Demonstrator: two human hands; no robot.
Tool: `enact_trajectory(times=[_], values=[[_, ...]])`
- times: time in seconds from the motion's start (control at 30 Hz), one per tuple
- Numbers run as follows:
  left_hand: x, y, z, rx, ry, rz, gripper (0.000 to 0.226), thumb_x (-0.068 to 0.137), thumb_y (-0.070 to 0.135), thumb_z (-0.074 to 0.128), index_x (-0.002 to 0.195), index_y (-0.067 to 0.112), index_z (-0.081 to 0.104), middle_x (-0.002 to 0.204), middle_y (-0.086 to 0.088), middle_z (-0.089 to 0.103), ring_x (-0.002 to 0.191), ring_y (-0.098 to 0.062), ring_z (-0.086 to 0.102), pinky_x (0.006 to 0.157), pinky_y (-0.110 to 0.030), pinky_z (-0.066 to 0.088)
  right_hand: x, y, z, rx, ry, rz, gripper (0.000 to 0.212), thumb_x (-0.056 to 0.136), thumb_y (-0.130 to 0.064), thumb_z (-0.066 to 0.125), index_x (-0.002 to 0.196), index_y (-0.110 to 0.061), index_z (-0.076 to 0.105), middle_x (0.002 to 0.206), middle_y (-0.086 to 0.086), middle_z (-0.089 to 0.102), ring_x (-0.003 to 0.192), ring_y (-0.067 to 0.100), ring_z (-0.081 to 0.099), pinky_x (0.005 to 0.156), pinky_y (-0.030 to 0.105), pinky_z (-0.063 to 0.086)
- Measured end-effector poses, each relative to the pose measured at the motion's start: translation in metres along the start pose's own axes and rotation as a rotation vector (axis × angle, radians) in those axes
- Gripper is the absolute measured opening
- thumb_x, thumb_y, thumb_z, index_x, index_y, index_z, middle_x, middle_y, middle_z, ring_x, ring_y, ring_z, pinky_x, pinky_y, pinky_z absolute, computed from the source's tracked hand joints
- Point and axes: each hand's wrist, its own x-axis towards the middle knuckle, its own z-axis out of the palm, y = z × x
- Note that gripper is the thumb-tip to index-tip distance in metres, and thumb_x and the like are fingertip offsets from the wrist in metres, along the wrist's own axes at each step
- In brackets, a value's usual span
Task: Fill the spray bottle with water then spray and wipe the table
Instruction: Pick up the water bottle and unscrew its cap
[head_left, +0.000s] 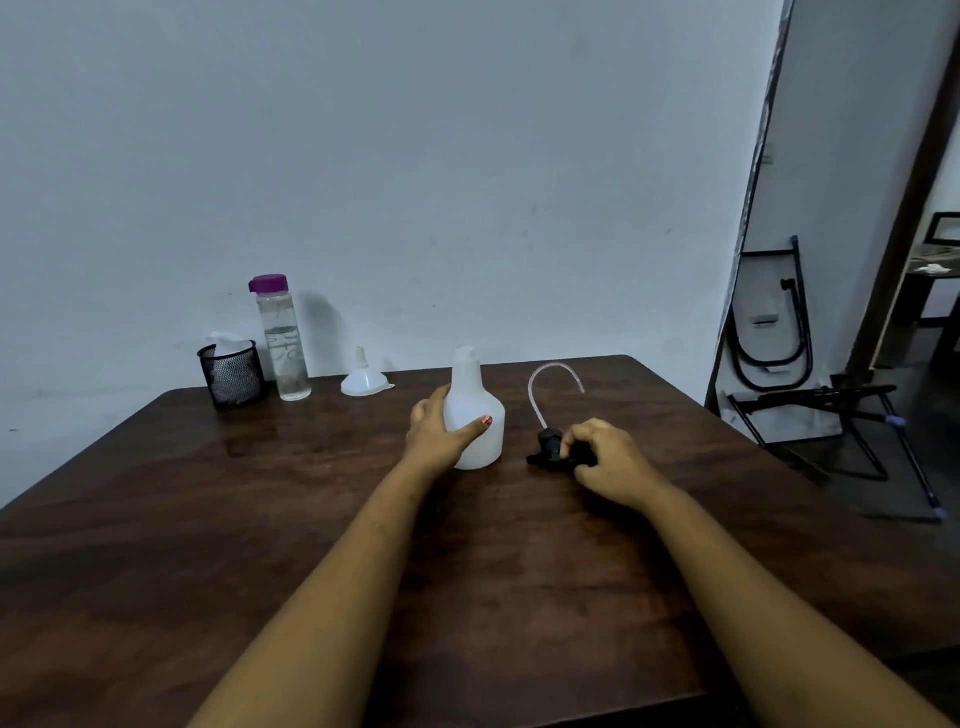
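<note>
The left hand (434, 434) wraps the upright, uncapped spray bottle (475, 415) mid-table; the right hand (608, 462) grips the spray head (550, 452) lying just right of it, while the funnel (363, 382) and water bottle (283, 343) stand far-left, nearer the left hand

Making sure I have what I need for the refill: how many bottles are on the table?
2. The white spray bottle stands centrally, gripped by the left hand; the clear water bottle, purple-capped, stands back left beside the mesh cup.
</note>
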Motion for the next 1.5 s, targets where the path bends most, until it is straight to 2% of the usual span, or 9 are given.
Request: enact_trajectory(times=[0.07, 0.23, 0.4, 0.63, 0.83, 1.07, 1.2, 1.33, 1.5], values=[[0.001, 0.000, 0.001, -0.001, 0.005, 0.001, 0.078, 0.080, 0.048, 0.067, 0.145, 0.029, 0.027, 0.149, -0.005, 0.026, 0.132, -0.030, 0.036, 0.111, -0.043, 0.033, -0.001, 0.000, 0.001, 0.007, -0.014, 0.008, 0.029, 0.071, 0.003, 0.056, 0.079, -0.024, 0.058, 0.092, -0.001, 0.051, 0.084, 0.014, 0.046, 0.066, 0.012, 0.032], [0.004, -0.001, 0.006, 0.004, 0.022, 0.003, 0.081, 0.079, 0.052, 0.066, 0.145, 0.030, 0.025, 0.150, -0.004, 0.024, 0.133, -0.031, 0.034, 0.111, -0.048, 0.033, 0.001, -0.015, -0.003, 0.024, 0.078, -0.010, 0.029, 0.072, 0.005, 0.051, 0.074, -0.023, 0.057, 0.085, -0.003, 0.053, 0.086, 0.017, 0.049, 0.073, 0.022, 0.034], [0.000, -0.002, -0.013, -0.020, 0.061, 0.023, 0.085, 0.079, 0.055, 0.064, 0.148, 0.026, 0.022, 0.155, -0.006, 0.020, 0.139, -0.029, 0.029, 0.113, -0.047, 0.031, 0.011, -0.063, -0.005, 0.142, 0.147, -0.126, 0.026, 0.075, 0.004, 0.051, 0.073, -0.021, 0.058, 0.085, -0.002, 0.061, 0.076, 0.016, 0.057, 0.067, 0.014, 0.043], [-0.007, -0.019, -0.106, -0.062, 0.329, -0.006, 0.057, 0.088, 0.036, 0.061, 0.138, 0.016, 0.042, 0.145, -0.011, 0.034, 0.131, -0.027, 0.040, 0.109, -0.034, 0.035, 0.030, -0.144, 0.024, 0.285, 0.079, -0.275, 0.021, 0.077, -0.002, 0.050, 0.076, -0.018, 0.064, 0.078, -0.007, 0.066, 0.074, 0.011, 0.062, 0.070, 0.022, 0.048], [-0.004, -0.050, -0.186, -0.010, 0.439, -0.080, 0.039, 0.086, 0.026, 0.065, 0.122, 0.013, 0.057, 0.134, -0.010, 0.044, 0.112, -0.023, 0.053, 0.102, -0.038, 0.045, 0.079, -0.196, 0.078, 0.407, 0.020, -0.216, 0.021, 0.080, 0.004, 0.053, 0.077, -0.013, 0.066, 0.066, -0.015, 0.056, 0.056, -0.006, 0.052, 0.056, 0.003, 0.038], [0.039, -0.082, -0.227, 0.100, 0.437, -0.141, 0.033, 0.086, 0.024, 0.065, 0.118, 0.017, 0.060, 0.136, -0.011, 0.044, 0.121, -0.027, 0.049, 0.104, -0.035, 0.040, 0.175, -0.216, 0.147, 0.409, -0.005, -0.048, 0.012, 0.083, -0.008, 0.060, 0.091, -0.014, 0.066, 0.096, 0.003, 0.066, 0.082, 0.017, 0.058, 0.064, 0.008, 0.042], [0.071, -0.094, -0.220, 0.143, 0.373, -0.110, 0.038, 0.086, 0.021, 0.064, 0.122, 0.013, 0.058, 0.135, -0.011, 0.046, 0.126, -0.024, 0.044, 0.102, -0.027, 0.033, 0.219, -0.198, 0.179, 0.232, -0.077, 0.069, 0.029, 0.084, -0.017, 0.059, 0.112, -0.019, 0.064, 0.126, 0.011, 0.055, 0.115, 0.029, 0.053, 0.094, 0.031, 0.042], [0.103, -0.110, -0.214, 0.172, 0.361, -0.107, 0.038, 0.085, 0.019, 0.065, 0.121, 0.010, 0.058, 0.133, -0.013, 0.047, 0.126, -0.024, 0.044, 0.103, -0.026, 0.031, 0.253, -0.198, 0.199, 0.225, -0.037, 0.052, 0.042, 0.083, -0.019, 0.062, 0.125, -0.016, 0.056, 0.131, 0.011, 0.053, 0.120, 0.028, 0.050, 0.100, 0.035, 0.041], [0.125, -0.122, -0.221, 0.143, 0.369, -0.115, 0.041, 0.085, 0.016, 0.064, 0.125, 0.011, 0.055, 0.135, -0.011, 0.045, 0.123, -0.022, 0.045, 0.094, -0.020, 0.031, 0.293, -0.237, 0.212, 0.381, -0.042, 0.025, 0.085, 0.077, -0.032, 0.074, 0.146, -0.011, 0.029, 0.146, 0.014, 0.041, 0.134, 0.032, 0.040, 0.110, 0.045, 0.036]])
